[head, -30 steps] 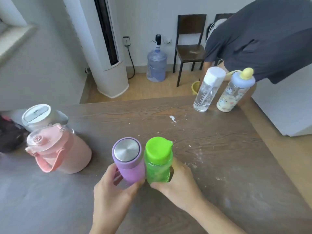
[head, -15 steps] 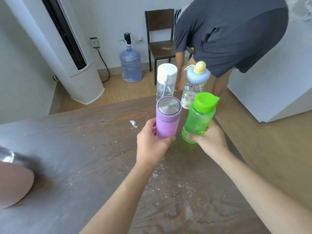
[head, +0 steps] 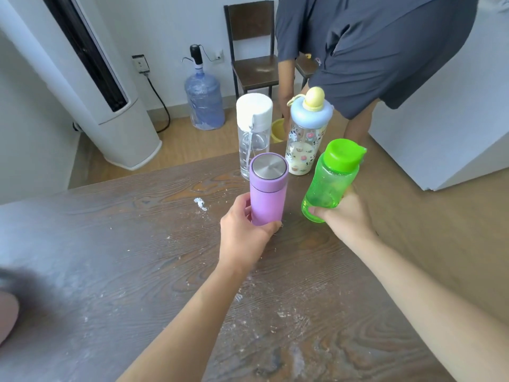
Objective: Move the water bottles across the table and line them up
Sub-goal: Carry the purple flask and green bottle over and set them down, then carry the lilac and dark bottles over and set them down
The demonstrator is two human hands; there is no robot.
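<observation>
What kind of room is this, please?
Probably a plain home or office room: a standing air conditioner, a water dispenser jug on the wooden floor, and a dark chair by the wall.

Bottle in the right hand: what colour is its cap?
Bright green, matching the translucent green bottle held by the right hand; head view.

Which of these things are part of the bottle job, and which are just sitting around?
Part of the job:
- purple bottle, in the left hand
- green bottle, in the right hand
- clear bottle with white cap
- cartoon-print bottle with blue lid
- table

Just lying about:
- water jug on the floor
- chair
- white tower unit
- yellow bowl
</observation>
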